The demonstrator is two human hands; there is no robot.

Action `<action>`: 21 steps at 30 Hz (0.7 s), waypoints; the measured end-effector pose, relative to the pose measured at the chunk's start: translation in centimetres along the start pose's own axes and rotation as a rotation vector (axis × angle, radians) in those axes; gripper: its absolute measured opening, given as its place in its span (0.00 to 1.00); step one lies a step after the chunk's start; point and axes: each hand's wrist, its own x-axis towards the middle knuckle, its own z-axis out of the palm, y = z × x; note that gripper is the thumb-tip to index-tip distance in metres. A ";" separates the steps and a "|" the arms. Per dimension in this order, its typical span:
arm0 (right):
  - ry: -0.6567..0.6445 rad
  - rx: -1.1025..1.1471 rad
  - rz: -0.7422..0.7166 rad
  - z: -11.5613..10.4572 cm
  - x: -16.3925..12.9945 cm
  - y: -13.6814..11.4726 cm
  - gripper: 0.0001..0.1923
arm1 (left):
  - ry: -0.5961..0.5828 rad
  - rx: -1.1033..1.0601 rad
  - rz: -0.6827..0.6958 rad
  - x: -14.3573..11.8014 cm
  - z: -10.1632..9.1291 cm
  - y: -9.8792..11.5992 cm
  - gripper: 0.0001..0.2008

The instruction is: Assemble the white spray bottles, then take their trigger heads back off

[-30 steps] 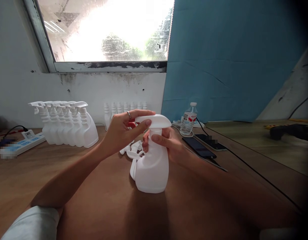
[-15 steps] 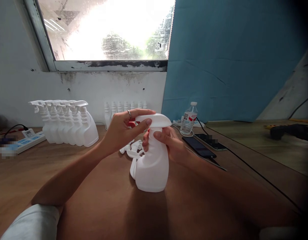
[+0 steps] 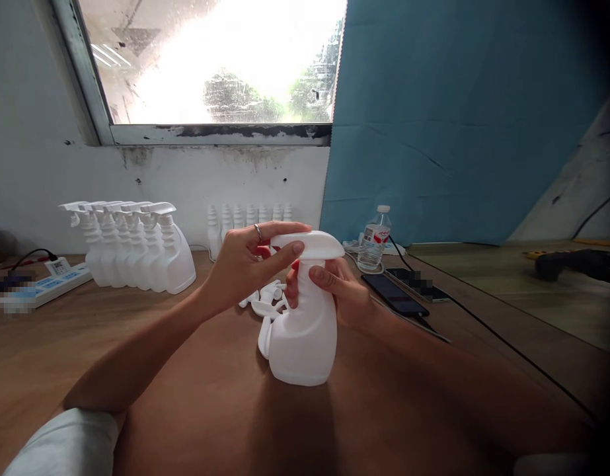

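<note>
A white spray bottle (image 3: 302,344) stands upright on the wooden table (image 3: 195,396) in front of me. My left hand (image 3: 245,264) grips its white trigger head (image 3: 312,243) from the left, thumb and fingers around the top. My right hand (image 3: 334,287) wraps the bottle's neck just under the head. Several loose white trigger heads (image 3: 265,304) lie on the table right behind the bottle.
A row of assembled white spray bottles (image 3: 136,248) stands at the back left, headless white bottles (image 3: 248,218) along the wall. A power strip (image 3: 37,287) lies far left. A water bottle (image 3: 374,241) and two phones (image 3: 401,294) with cables sit right.
My right hand's fingers have shifted a little on the neck, and the bottle with its head has moved very slightly. The left hand keeps its grip on the head.
</note>
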 end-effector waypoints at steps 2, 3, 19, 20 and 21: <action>0.013 -0.031 0.009 0.0 0.0 -0.1 0.15 | -0.008 0.003 -0.001 0.1 0.0 -0.3 0.17; 0.010 -0.043 0.020 -0.1 0.1 -0.2 0.15 | -0.014 0.015 0.008 0.2 0.0 -0.4 0.17; -0.123 -0.091 0.213 -0.6 0.4 -1.7 0.08 | -0.982 0.752 -0.377 0.2 -9.0 -0.1 0.22; -0.116 -0.108 0.222 -0.5 0.3 -1.7 0.09 | -0.922 0.791 -0.333 -0.1 -8.8 -0.4 0.21; -0.113 -0.126 0.238 -0.4 0.3 -1.8 0.11 | -0.789 0.834 -0.250 -0.3 -8.5 -0.7 0.20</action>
